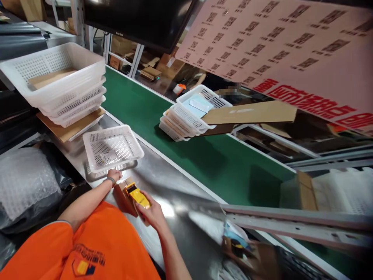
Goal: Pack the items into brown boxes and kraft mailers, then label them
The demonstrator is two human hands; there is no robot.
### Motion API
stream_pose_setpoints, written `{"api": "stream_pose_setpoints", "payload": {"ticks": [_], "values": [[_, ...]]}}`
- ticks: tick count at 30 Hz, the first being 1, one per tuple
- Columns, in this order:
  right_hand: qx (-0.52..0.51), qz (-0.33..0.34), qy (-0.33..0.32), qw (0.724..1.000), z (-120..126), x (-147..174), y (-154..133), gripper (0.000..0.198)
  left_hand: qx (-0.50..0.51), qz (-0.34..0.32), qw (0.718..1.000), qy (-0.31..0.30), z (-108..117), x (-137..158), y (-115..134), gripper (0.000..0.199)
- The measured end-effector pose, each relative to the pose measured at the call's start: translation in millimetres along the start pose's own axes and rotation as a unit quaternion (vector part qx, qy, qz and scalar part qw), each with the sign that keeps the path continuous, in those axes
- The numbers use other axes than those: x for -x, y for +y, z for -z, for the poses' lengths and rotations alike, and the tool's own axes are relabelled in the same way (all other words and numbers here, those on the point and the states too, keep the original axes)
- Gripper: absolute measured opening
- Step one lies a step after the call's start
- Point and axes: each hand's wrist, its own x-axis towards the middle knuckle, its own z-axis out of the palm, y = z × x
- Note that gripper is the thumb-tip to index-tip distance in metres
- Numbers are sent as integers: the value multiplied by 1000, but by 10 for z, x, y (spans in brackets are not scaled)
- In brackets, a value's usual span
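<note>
Fingers of my right hand (151, 212) wrap around a yellow handheld tool with a black front (138, 195); its exact kind does not show clearly. The tool lies over a small brown cardboard box (124, 200) at the front of the metal bench. My left hand (115, 174), with a band on the wrist, is closed at the far end of that box. Whatever its fingers hold is too small to make out. Just beyond it sits a white perforated plastic basket (90, 149) with a small labelled packet (108, 156) inside.
Stacked white baskets (72, 99) stand left on a cardboard sheet. Across the green conveyor (131, 101), more baskets (182, 126) carry blue packets and a cardboard flap. A pink code sheet (233, 46) hangs right, above a metal rail (291, 223). Bubble wrap (27, 182) lies left.
</note>
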Motion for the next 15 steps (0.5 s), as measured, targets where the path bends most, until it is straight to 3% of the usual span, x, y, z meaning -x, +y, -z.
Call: {"api": "stream_pose_setpoints", "payload": {"ticks": [5, 8, 13, 15], "values": [[9, -21, -8, 1000, -60, -50, -5, 80, -30, 7, 1000, -2, -18, -50, -2, 31], [17, -24, -5, 1000, -64, -52, -46, 82, -76, -13, 997, -8, -19, -41, -91, 18], [51, -31, -34, 998, -50, -41, -171, 86, -182, -82, 980, 4, 98, -25, -181, 58], [55, -34, -44, 997, -35, -33, -204, 86, -225, -108, 968, 11, 165, -17, -159, 62]]}}
